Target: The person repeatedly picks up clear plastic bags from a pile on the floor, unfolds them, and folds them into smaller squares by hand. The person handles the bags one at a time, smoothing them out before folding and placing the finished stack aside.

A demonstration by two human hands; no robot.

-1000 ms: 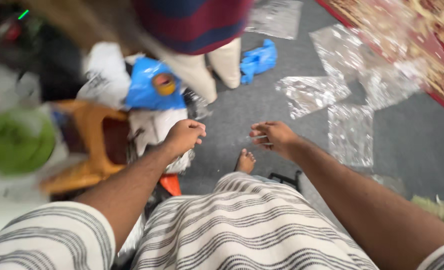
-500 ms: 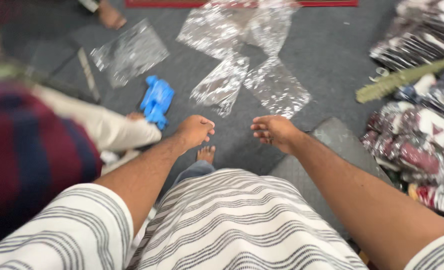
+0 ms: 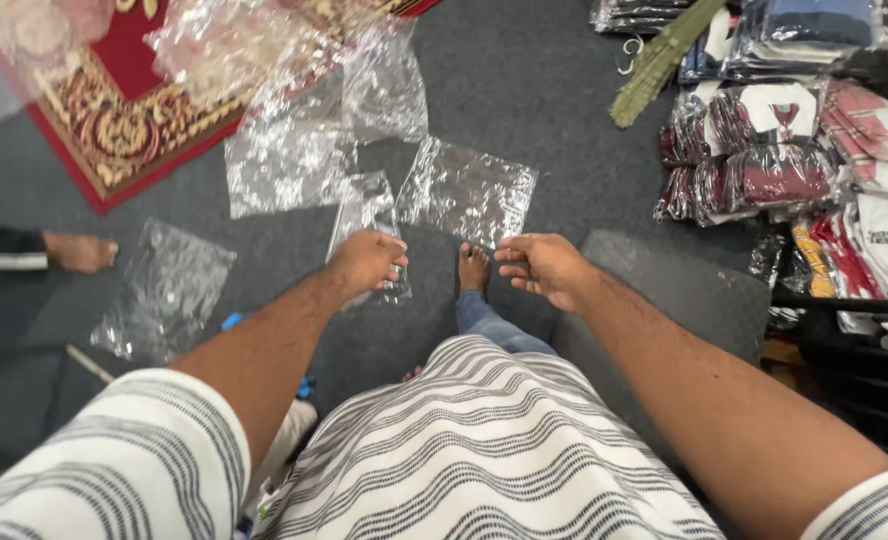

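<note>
My left hand (image 3: 366, 262) hangs out in front of me over the grey carpet, its fingers loosely curled in with nothing seen in them. It is above a clear plastic bag (image 3: 369, 225). My right hand (image 3: 544, 268) is a little to the right at the same height, fingers apart and slightly bent, and it holds nothing. Between the two hands my bare foot (image 3: 472, 268) rests on the carpet, just below another clear plastic bag (image 3: 464, 190). My striped shirt fills the bottom of the view.
Several more clear bags (image 3: 284, 160) lie spread toward a red patterned rug (image 3: 114, 130). Stacks of bagged garments (image 3: 764, 150) and a green broom-like bundle (image 3: 654, 60) lie at the right. A dark mat (image 3: 684, 290) is under my right arm. Another person's foot (image 3: 79, 252) is at the left.
The view has swung across the floor: the person in the red and blue striped top and the blue item have left it, and the rug and garment stacks have come in. My hands keep their pose.
</note>
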